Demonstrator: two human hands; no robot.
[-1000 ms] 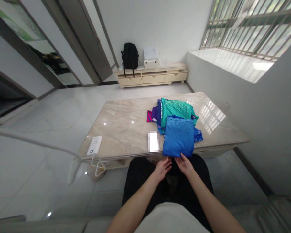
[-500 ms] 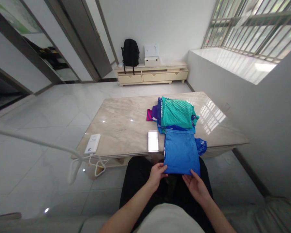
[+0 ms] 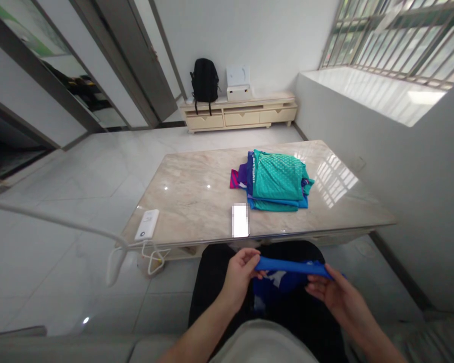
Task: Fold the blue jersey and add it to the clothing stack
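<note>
A blue piece of clothing [image 3: 293, 267] hangs over my lap, its upper edge stretched between my two hands. My left hand [image 3: 244, 272] pinches the left end of that edge with thumb and fingers. At the other end, my right hand [image 3: 335, 287] grips the edge between thumb and fingertips. Darker blue fabric with a white patch shows below the edge. Beyond the hands, a pile of folded clothes [image 3: 278, 176] lies on the marble-topped table [image 3: 189, 201], with a green dotted garment on top and purple, pink and blue layers beneath.
A blurred-out white rectangle [image 3: 240, 220] lies near the table's front edge. On the left corner, a white power bank [image 3: 147, 225] trails a white cable [image 3: 155, 257]. Across the room, a black backpack [image 3: 205, 80] and a white box [image 3: 238, 83] stand on a low cabinet [image 3: 242, 118].
The blue garment has come off the pile and table edge toward my lap. It was spread flat; now its edge is held up with fabric hanging below. My right hand moved rightward.
</note>
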